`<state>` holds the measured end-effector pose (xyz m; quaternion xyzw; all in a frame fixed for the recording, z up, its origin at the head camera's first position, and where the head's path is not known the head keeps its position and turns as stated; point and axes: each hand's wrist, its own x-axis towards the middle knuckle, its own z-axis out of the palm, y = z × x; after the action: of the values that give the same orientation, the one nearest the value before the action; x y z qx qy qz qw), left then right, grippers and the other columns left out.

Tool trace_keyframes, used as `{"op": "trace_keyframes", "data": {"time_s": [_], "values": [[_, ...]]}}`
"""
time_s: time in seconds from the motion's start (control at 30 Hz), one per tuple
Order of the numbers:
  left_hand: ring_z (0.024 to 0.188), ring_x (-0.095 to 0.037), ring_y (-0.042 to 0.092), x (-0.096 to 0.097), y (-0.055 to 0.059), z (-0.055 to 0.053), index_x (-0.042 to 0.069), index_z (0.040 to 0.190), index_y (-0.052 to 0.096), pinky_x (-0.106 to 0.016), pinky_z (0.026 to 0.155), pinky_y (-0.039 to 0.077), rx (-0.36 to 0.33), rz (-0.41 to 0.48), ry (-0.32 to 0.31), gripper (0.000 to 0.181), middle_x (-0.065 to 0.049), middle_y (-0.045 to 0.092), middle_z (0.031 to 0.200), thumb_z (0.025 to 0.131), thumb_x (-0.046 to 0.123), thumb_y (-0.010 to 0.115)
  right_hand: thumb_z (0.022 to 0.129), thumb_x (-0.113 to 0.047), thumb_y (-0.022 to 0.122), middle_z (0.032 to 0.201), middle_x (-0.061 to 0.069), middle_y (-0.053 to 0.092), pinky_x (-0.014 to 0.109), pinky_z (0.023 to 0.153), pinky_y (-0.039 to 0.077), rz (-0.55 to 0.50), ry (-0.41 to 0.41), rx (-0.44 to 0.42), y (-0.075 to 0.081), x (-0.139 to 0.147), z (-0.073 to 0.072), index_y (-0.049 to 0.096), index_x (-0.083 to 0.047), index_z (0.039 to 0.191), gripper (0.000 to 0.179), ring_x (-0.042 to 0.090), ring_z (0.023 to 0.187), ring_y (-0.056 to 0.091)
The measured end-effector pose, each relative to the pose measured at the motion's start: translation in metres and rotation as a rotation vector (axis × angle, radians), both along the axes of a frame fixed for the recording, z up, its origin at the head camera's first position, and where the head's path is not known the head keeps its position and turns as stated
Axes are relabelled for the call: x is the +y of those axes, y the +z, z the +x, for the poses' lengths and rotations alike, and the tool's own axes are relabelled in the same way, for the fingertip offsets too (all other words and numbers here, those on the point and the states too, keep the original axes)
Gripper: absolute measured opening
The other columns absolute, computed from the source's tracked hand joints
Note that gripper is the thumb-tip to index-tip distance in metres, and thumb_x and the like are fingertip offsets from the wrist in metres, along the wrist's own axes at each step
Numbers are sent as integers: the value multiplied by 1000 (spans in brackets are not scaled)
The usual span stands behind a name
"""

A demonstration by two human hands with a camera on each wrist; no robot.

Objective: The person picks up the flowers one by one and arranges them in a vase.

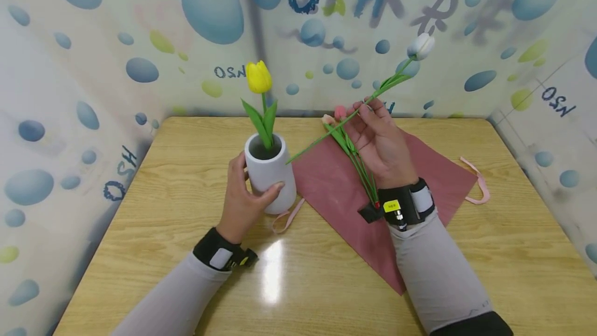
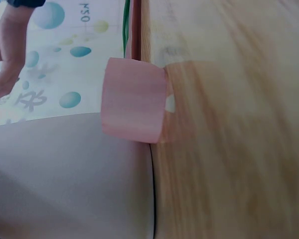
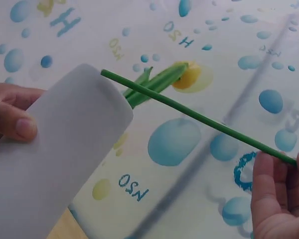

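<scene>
A white vase [image 1: 271, 180] stands on the table, gripped round its side by my left hand [image 1: 247, 196]. One yellow tulip [image 1: 258, 78] rises upright out of its mouth, with two green leaves. My right hand [image 1: 382, 141] pinches the stem of a white tulip [image 1: 421, 46] between thumb and fingers. That stem slants down to the left, and its cut end shows near the vase rim in the right wrist view, where the stem [image 3: 199, 117] crosses in front of the yellow tulip. In the left wrist view the vase [image 2: 70, 174] fills the lower left.
Beneath my right hand lies a dark pink wrapping sheet [image 1: 326, 185]. Several pink-headed tulips [image 1: 356, 165] rest on it, their stems partly behind my wrist. Pink ribbon [image 1: 289, 217] curls beside the vase, and another ribbon end [image 1: 482, 188] sits at the right. A patterned backdrop rises behind the table.
</scene>
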<state>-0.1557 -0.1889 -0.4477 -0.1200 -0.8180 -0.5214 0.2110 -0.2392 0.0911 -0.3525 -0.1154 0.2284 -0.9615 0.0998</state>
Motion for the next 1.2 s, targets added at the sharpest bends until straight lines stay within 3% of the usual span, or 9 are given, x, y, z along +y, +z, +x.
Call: {"op": "trace_keyframes", "data": {"time_s": [0.2, 0.37, 0.73, 0.97, 1.2], "values": [[131, -22, 43, -1, 0, 0, 19, 159, 32, -57, 105, 44, 1, -3, -3, 96, -13, 44, 144, 81, 19, 89, 102, -1, 60, 103, 11, 67, 36, 89, 62, 64, -61, 44, 16, -13, -2, 54, -6, 110, 11, 26, 97, 71], [131, -22, 43, 0, 0, 0, 20, 159, 32, -58, 106, 44, -5, -5, -8, 96, -13, 43, 145, 82, 20, 89, 102, -1, 60, 102, 8, 69, 32, 84, 62, 187, -133, 100, 25, -20, -1, 58, -8, 108, 10, 21, 97, 68], [132, -22, 42, -2, -1, 0, 20, 160, 31, -57, 105, 44, 12, -14, -6, 97, -13, 43, 145, 82, 19, 89, 104, 3, 54, 99, 4, 68, 31, 83, 63, 414, -185, 234, 42, -44, 0, 59, -9, 110, 15, 16, 93, 71], [132, -22, 42, -2, -1, 0, 20, 160, 31, -57, 106, 44, 8, -19, -4, 97, -13, 43, 145, 82, 19, 89, 102, 5, 56, 98, 2, 69, 32, 85, 63, 538, -181, 305, 47, -61, 3, 60, -12, 110, 19, 17, 94, 69], [132, -22, 42, -1, 2, 1, 17, 160, 32, -57, 106, 44, 6, -21, 3, 96, -14, 44, 144, 82, 20, 89, 101, 0, 63, 104, 6, 68, 36, 93, 61, 740, -155, 375, 43, -74, 7, 62, -9, 120, 21, 19, 99, 71]]}}
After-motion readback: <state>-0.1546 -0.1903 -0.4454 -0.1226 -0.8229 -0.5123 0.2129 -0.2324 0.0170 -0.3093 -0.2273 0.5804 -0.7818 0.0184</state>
